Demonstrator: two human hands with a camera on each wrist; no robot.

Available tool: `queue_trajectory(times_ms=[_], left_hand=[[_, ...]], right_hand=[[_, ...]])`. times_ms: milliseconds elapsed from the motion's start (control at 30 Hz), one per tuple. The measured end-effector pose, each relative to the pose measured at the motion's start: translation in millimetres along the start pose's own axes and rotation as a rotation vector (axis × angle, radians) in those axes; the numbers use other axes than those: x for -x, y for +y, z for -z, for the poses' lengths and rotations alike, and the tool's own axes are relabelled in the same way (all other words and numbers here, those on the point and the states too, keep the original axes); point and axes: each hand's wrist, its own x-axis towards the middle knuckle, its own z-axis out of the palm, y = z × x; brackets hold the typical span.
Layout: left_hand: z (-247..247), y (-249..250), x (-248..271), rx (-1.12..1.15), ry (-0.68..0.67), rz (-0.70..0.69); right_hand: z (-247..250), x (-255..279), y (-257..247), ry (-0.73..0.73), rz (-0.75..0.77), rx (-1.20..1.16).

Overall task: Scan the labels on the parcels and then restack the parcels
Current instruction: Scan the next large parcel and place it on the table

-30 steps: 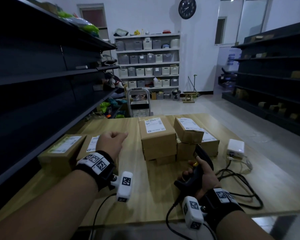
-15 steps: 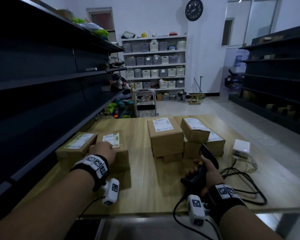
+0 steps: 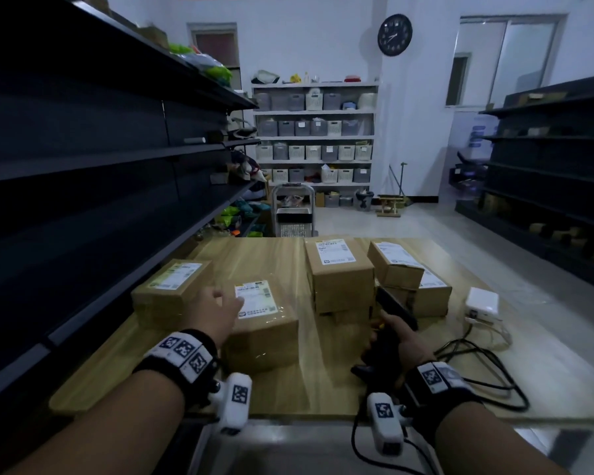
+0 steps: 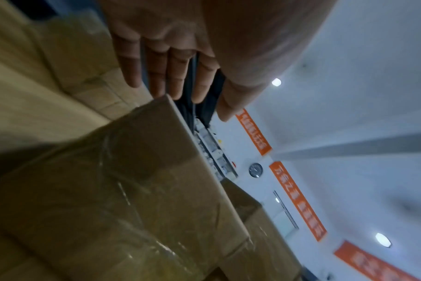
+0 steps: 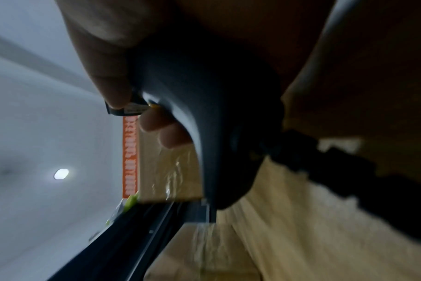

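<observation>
A taped brown parcel (image 3: 268, 337) with a white label (image 3: 256, 298) lies near the front left of the wooden table (image 3: 323, 385). My left hand (image 3: 220, 310) hovers over its left top edge with fingers (image 4: 173, 76) straight; I cannot tell if it touches the parcel (image 4: 132, 190). A second labelled parcel (image 3: 172, 289) lies behind it to the left. Two stacks of parcels stand mid-table, the taller (image 3: 340, 279) left of the lower (image 3: 402, 269). My right hand (image 3: 402, 341) grips a black handheld scanner (image 3: 393, 308), its handle (image 5: 216, 114) wrapped by my fingers (image 5: 161, 129).
A dark shelving unit (image 3: 83, 166) runs close along the table's left side. A white adapter box (image 3: 482, 301) and looped black cables (image 3: 477, 375) lie on the table's right part. More dark shelves (image 3: 556, 173) stand across the aisle at right.
My left hand came down on the near-left parcel and drew it forward and right, away from its neighbour; the fingers are now straight. My right hand keeps hold of the scanner, almost still.
</observation>
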Motion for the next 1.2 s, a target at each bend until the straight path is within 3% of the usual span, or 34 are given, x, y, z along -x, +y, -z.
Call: queue_trajectory(times_ms=[167, 267, 500, 733, 800, 933, 1067, 1200], left_hand=[[2, -21, -2, 0.153, -0.16, 0.236], [1, -33, -3, 0.301, -0.25, 0.28], [2, -57, -3, 0.413, -0.326, 0.162], [4, -67, -3, 0.272, -0.298, 0.037], [0, -70, -5, 0.224, -0.273, -0.03], [-10, -79, -11, 0.183, -0.256, -0.171], [-23, -103, -19, 0.187, -0.266, -0.181], [-21, -105, -26, 0.354, -0.302, -0.145]], right_hand=[[-54, 6, 4, -0.17, -0.034, 0.052], [-85, 4, 11, -0.217, -0.051, 0.126], [-110, 11, 24, -0.283, -0.09, 0.09], [-118, 19, 22, -0.179, 0.025, 0.088], [-118, 19, 20, -0.128, 0.092, 0.231], [-131, 29, 10, -0.024, 0.232, 0.751], [-143, 43, 2, -0.065, 0.224, 0.796], [-146, 52, 0, -0.113, 0.198, 0.802]])
